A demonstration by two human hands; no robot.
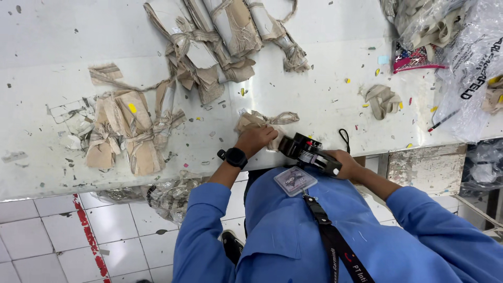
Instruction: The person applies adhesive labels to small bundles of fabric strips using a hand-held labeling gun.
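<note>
My left hand (pixel 255 139), with a black watch on the wrist, presses down on a small beige bundle tied with cloth strips (pixel 262 121) at the near edge of the white table (pixel 325 99). My right hand (pixel 348 163) grips a black handheld labelling gun (pixel 308 152), whose head with a red part touches the right side of that bundle. Both arms wear blue sleeves.
Several tied beige bundles (pixel 128 131) lie at the left and more bundles (pixel 220 36) lie at the top middle. A folded strip (pixel 381 99) rests to the right. Clear plastic bags (pixel 461 57) fill the top right corner. A badge on a lanyard (pixel 294 181) hangs at my chest.
</note>
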